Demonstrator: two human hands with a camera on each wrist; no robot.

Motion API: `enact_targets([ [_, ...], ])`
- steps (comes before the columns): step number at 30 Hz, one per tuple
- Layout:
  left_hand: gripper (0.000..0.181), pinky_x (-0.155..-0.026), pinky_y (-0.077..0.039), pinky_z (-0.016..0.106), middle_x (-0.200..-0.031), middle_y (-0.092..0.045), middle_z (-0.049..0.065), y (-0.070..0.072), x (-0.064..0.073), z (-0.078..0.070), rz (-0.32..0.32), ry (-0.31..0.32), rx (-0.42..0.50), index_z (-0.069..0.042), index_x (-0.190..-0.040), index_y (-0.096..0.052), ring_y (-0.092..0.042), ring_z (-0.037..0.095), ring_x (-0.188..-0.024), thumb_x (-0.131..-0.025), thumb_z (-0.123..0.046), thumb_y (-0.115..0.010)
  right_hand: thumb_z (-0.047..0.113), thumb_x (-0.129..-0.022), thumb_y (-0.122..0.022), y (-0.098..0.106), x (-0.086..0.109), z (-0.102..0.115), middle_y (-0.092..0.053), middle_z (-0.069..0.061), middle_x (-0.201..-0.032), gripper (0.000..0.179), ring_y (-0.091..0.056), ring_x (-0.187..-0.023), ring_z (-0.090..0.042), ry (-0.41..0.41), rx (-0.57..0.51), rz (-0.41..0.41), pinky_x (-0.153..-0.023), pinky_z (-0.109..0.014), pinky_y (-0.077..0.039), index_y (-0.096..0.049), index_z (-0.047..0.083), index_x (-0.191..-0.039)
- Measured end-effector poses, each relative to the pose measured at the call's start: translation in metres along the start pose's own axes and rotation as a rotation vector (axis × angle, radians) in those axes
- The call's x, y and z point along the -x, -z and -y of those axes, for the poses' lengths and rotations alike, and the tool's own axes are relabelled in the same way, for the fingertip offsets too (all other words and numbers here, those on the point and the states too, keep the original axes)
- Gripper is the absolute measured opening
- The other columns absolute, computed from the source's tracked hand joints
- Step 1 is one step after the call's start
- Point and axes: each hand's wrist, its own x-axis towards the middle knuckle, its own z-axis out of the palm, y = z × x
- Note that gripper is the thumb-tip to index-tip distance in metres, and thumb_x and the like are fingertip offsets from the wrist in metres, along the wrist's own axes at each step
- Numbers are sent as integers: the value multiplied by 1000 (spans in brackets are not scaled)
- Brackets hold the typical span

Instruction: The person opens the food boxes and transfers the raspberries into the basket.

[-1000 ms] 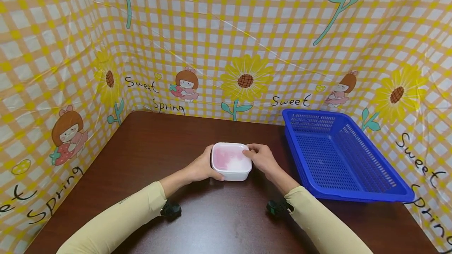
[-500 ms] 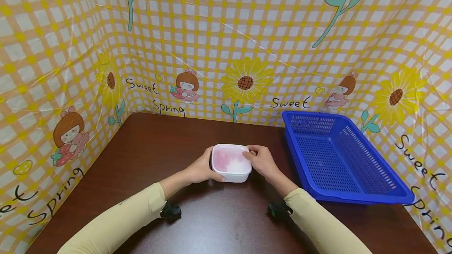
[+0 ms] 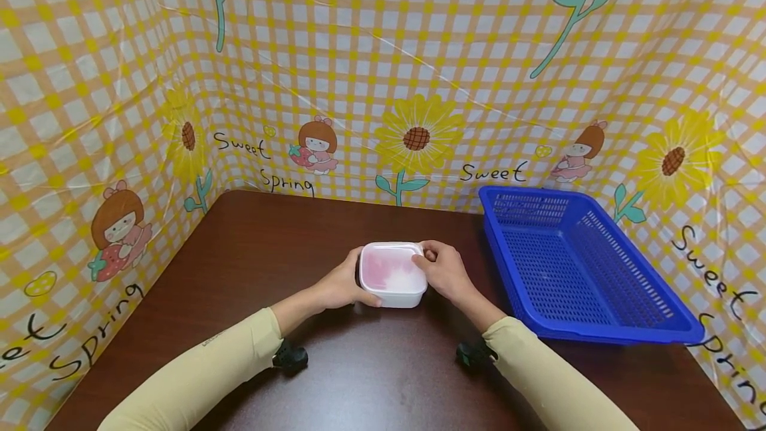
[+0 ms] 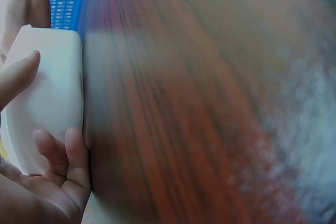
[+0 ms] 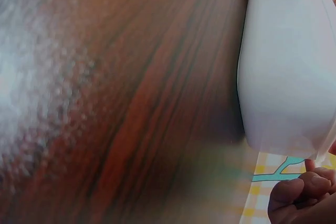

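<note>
A white, rounded-square food container [image 3: 397, 300] sits on the dark wooden table, its whitish lid [image 3: 385, 271] showing pink in part. My left hand [image 3: 342, 285] grips the container's left side, thumb along the near wall. In the left wrist view two fingertips [image 4: 73, 140] of that hand lie against the lower part of the container [image 4: 58, 87]. At the far right corner, my right hand [image 3: 444, 273] pinches the lid's edge, thumb on top and fingers curled below. The right wrist view shows those curled fingers [image 5: 299, 192] beside the end of the container [image 5: 289, 66].
To the right stands a blue plastic basket [image 3: 514, 271] with slotted walls. A checked cloth with sunflowers [image 3: 335, 52] hangs around the back and sides of the brown table [image 3: 269, 238]. Black wrist devices [image 3: 291, 356] sit under both forearms.
</note>
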Motion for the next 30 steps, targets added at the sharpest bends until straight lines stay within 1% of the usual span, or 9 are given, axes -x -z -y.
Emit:
enact_targets([
  [6, 117, -105, -40, 47, -144, -49, 12, 1, -1, 0, -6, 11, -1, -13, -156, -22, -52, 26, -124, -66, -27, -95, 15, -91, -71, 2, -1, 1, -49, -2, -77, 24, -49, -78, -18, 43, 43, -36, -68, -26, -37, -68, 1, -110],
  [10, 117, -105, -40, 47, -144, -50, 12, 1, -2, 0, -11, 17, -7, -14, -156, -23, -52, 26, -124, -65, -28, -95, 15, -90, -71, 3, -1, 2, -48, -3, -77, 24, -49, -78, -20, 76, 47, -53, -68, -28, -37, -67, 1, -110],
  [22, 119, -107, -39, 47, -145, -50, 12, 1, 0, -3, -12, 34, -14, -15, -157, -23, -51, 27, -126, -63, -29, -96, 12, -90, -73, 2, 2, 1, -50, -6, -81, 25, -49, -79, -20, 178, 76, -96, -69, -28, -36, -66, 2, -111],
  [26, 118, -105, -40, 47, -144, -51, 12, 0, -1, -1, -12, 28, -24, -14, -156, -24, -52, 27, -125, -63, -29, -96, 11, -89, -73, 2, 4, 0, -52, -7, -82, 25, -50, -80, -20, 206, 74, -113, -70, -29, -37, -66, 3, -112],
  [30, 117, -100, -42, 45, -142, -52, 12, 0, -2, 1, -13, 20, -30, -14, -156, -25, -53, 26, -122, -64, -28, -95, 10, -90, -73, 2, 4, 1, -53, -7, -84, 25, -50, -81, -21, 225, 69, -124, -70, -30, -37, -66, 3, -112],
])
